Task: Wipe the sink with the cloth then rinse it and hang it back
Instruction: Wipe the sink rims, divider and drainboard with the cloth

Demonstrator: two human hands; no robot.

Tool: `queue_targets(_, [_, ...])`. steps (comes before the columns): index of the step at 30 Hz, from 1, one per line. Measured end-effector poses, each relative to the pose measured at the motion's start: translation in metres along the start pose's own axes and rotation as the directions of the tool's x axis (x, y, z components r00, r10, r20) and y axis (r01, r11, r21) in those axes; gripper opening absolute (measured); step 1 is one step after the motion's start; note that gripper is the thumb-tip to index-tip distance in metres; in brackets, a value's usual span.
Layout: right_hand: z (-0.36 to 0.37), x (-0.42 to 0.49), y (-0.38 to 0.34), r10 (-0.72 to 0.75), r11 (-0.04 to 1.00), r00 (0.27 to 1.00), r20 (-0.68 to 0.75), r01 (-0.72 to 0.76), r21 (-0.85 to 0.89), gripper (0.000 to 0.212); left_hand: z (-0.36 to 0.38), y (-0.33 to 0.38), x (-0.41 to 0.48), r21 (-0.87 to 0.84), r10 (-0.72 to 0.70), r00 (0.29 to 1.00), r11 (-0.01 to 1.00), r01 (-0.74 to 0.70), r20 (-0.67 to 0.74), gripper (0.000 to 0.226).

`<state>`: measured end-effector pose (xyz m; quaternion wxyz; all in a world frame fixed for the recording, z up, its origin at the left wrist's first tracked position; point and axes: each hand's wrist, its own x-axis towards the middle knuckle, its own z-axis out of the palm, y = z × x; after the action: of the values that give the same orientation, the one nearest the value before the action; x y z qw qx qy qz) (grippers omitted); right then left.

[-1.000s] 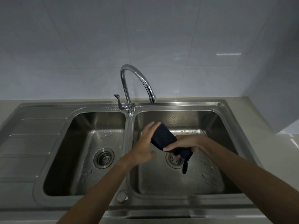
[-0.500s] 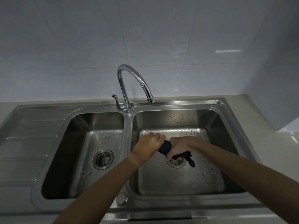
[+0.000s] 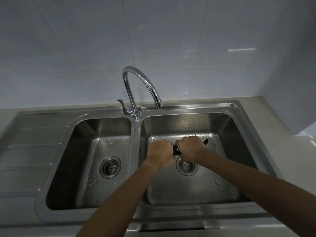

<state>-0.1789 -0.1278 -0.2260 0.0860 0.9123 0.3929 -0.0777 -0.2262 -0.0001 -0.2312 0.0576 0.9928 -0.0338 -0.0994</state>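
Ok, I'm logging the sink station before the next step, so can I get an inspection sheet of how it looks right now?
Surface: steel double sink, with water droplets in the left basin and the right basin. No water is seen running from the tap.
Job's things: dark cloth, bunched between both hands above the right basin. One tip pokes out past the right hand.
Clutter: nothing seen.
Grippers: left hand and right hand each grip the cloth, fists close together.
Cables: nothing seen.
Surroundings: tiled wall, pale counter, drainboard. No hook or rail is in view.
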Motion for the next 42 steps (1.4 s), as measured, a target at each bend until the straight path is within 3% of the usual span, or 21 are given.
queue_targets(4, [0.001, 0.004, 0.009, -0.039, 0.999, 0.998, -0.044, 0.037, -0.039, 0.02, -0.004, 0.0, 0.006, -0.256, -0.04, 0.993, 0.964, 0.068, 0.112, 0.009])
queue_targets(7, [0.001, 0.005, 0.012, -0.056, 0.998, 0.997, -0.05, 0.054, -0.026, 0.021, -0.005, -0.001, 0.008, -0.491, -0.033, 0.977, 0.86, 0.136, 0.213, 0.012])
queue_targets(13, [-0.001, 0.005, 0.013, -0.064, 0.998, 0.997, -0.049, 0.063, -0.027, 0.021, -0.002, -0.006, 0.01, -0.59, -0.009, 0.97, 0.792, 0.156, 0.244, 0.019])
queue_targets(16, [-0.003, 0.005, 0.013, -0.049, 0.999, 0.998, -0.049, 0.048, -0.01, 0.023, -0.002, -0.007, 0.01, -0.541, -0.003, 0.981, 0.834, 0.109, 0.193, 0.017])
queue_targets(18, [-0.003, 0.005, 0.012, 0.004, 0.998, 0.998, -0.055, -0.001, 0.06, 0.028, -0.005, -0.008, 0.009, -0.393, -0.006, 0.995, 0.918, 0.045, 0.099, 0.005])
queue_targets(21, [-0.003, 0.004, 0.013, 0.167, 0.955, 0.986, -0.022, -0.157, 0.253, 0.033, -0.006, -0.01, 0.006, -0.13, 0.019, 0.997, 0.991, -0.028, -0.071, 0.026])
queue_targets(23, [-0.006, 0.001, 0.016, 0.22, 0.926, 0.972, 0.083, -0.234, 0.296, 0.032, -0.002, -0.013, 0.004, -0.049, 0.02, 0.981, 0.998, -0.03, -0.195, 0.033])
queue_targets(24, [-0.008, -0.001, 0.019, 0.213, 0.885, 0.961, 0.174, -0.266, 0.381, 0.029, 0.0, -0.015, 0.003, -0.009, 0.032, 0.964, 0.999, -0.035, -0.263, 0.037])
queue_targets(25, [-0.011, -0.002, 0.022, 0.172, 0.78, 0.938, 0.3, -0.316, 0.54, 0.026, 0.002, -0.017, 0.002, 0.026, 0.053, 0.947, 0.999, -0.047, -0.317, 0.042])
queue_targets(26, [-0.015, -0.003, 0.023, 0.082, 0.598, 0.894, 0.44, -0.397, 0.696, 0.023, 0.006, -0.018, 0.001, 0.068, 0.095, 0.922, 0.995, -0.075, -0.376, 0.047])
queue_targets(28, [-0.021, -0.006, 0.025, -0.157, 0.263, 0.784, 0.601, -0.553, 0.79, 0.019, 0.008, -0.017, -0.004, 0.128, 0.179, 0.867, 0.983, -0.134, -0.465, 0.057])
queue_targets(29, [-0.023, -0.007, 0.026, -0.254, 0.186, 0.748, 0.613, -0.584, 0.79, 0.017, 0.008, -0.016, -0.005, 0.146, 0.213, 0.845, 0.976, -0.161, -0.49, 0.06])
queue_targets(31, [-0.025, -0.009, 0.027, -0.383, 0.153, 0.703, 0.6, -0.592, 0.791, 0.013, 0.007, -0.017, -0.006, 0.143, 0.241, 0.83, 0.97, -0.195, -0.503, 0.062])
queue_targets(33, [-0.027, -0.009, 0.024, -0.432, 0.198, 0.671, 0.603, -0.581, 0.789, 0.017, 0.007, -0.019, -0.004, 0.152, 0.276, 0.83, 0.961, -0.231, -0.484, 0.06])
queue_targets(35, [-0.027, -0.009, 0.018, -0.368, 0.312, 0.685, 0.629, -0.546, 0.778, 0.022, 0.006, -0.023, -0.002, 0.17, 0.338, 0.835, 0.941, -0.293, -0.434, 0.053])
queue_targets(37, [-0.026, -0.009, 0.012, -0.189, 0.503, 0.778, 0.599, -0.447, 0.74, 0.026, 0.005, -0.024, 0.0, 0.185, 0.349, 0.858, 0.936, -0.299, -0.378, 0.045])
queue_targets(39, [-0.022, -0.009, 0.005, -0.021, 0.702, 0.887, 0.462, -0.316, 0.638, 0.03, 0.002, -0.022, 0.0, 0.152, 0.31, 0.902, 0.949, -0.275, -0.301, 0.04])
queue_targets(42, [-0.019, -0.012, 0.001, 0.106, 0.935, 0.972, 0.21, -0.17, 0.313, 0.019, -0.006, -0.014, 0.0, 0.083, 0.195, 0.97, 0.979, -0.185, -0.146, 0.026])
